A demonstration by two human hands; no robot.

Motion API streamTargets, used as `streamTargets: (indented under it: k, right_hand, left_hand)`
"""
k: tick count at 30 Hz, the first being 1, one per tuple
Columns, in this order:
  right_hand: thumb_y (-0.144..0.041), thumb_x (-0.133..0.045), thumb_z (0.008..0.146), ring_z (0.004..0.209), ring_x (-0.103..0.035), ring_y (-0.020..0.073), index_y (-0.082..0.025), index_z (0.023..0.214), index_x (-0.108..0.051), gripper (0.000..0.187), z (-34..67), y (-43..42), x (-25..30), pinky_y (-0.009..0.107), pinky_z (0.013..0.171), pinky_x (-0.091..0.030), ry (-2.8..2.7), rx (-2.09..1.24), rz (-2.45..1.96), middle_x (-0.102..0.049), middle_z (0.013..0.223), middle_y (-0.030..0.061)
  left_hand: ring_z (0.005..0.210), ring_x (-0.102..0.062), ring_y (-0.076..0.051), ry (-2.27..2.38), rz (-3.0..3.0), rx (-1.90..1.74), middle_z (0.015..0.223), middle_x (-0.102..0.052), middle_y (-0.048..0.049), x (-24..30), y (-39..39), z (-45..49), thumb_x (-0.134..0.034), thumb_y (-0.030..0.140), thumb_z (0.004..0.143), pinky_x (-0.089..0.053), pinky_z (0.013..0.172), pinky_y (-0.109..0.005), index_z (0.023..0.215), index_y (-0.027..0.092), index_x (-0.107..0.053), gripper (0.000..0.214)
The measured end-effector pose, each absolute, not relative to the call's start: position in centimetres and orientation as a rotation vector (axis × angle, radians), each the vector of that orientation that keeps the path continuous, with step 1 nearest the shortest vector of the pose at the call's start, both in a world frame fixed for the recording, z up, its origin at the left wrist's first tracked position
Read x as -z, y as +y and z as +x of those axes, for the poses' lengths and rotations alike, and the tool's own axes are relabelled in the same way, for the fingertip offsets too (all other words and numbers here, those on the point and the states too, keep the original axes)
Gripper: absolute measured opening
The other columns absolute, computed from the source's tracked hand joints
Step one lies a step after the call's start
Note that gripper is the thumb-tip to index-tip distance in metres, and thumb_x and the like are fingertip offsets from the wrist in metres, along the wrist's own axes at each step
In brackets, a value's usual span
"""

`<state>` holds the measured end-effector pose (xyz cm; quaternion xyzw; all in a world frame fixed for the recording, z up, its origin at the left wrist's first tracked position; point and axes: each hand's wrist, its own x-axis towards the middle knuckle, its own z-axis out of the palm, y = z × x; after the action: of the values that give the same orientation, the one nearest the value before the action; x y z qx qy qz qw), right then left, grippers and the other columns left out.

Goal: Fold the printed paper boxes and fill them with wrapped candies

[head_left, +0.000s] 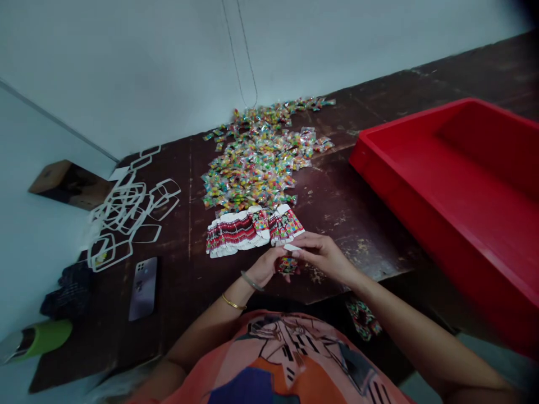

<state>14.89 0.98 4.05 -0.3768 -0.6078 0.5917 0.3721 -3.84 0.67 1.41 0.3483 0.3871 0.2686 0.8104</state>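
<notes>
Far left, a green bottle (36,339) lies at the table (337,196) edge, a phone (144,288) flat just right of it, w/ a tangle of white cut-out frames (128,210) above. Centre – a fanned row of printed cards (252,230) sits in front of a big heap of bright sweet packets (261,157). Just below the cards, the left hand (265,268) and right hand (322,255) meet, fingers closed together on one small packet (287,264) and a white card (292,247) – pinched betw. both, held just above the near table edge. Far right, a red tray (463,191) stands well apart.
</notes>
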Motion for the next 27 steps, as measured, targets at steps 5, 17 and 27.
streamTargets:
  k: [5,17,27]
  right_hand:
    - [-0.039,-0.058,0.085,0.066,-0.059,0.0117,-0.020,0.108,-0.068,0.031,15.1,1.6,-3.5,0.022,0.055,-0.049,-1.515,-1.633,-1.003,-0.064,0.093,0.0049]
    - [-0.032,-0.047,0.093,0.086,-0.062,0.0154,-0.022,0.101,-0.071,0.028,14.5,1.2,-4.1,0.028,0.078,-0.050,-1.789,-1.283,-0.975,-0.065,0.098,0.0064]
    - [-0.029,-0.052,0.090,0.094,-0.061,0.0186,-0.023,0.110,-0.068,0.027,14.3,0.6,-3.4,0.031,0.082,-0.050,-2.067,-0.938,-0.923,-0.065,0.103,0.0095]
  left_hand:
    - [0.065,-0.062,-0.021,0.849,0.710,-0.551,0.081,-0.067,-0.0131,-1.7,0.7,-4.1,-0.045,0.047,0.078,-0.044,0.042,-0.025,0.102,0.007,-0.063,0.050]
    - [0.067,-0.061,-0.019,0.927,0.818,-0.571,0.082,-0.068,-0.0100,-1.8,0.7,-4.2,-0.048,0.039,0.080,-0.044,0.045,-0.023,0.104,0.009,-0.063,0.041]
    - [0.068,-0.062,-0.020,0.923,0.700,-0.526,0.074,-0.066,-0.0104,-1.3,-0.6,-4.8,-0.044,0.046,0.081,-0.045,0.046,-0.024,0.099,0.007,-0.060,0.046]
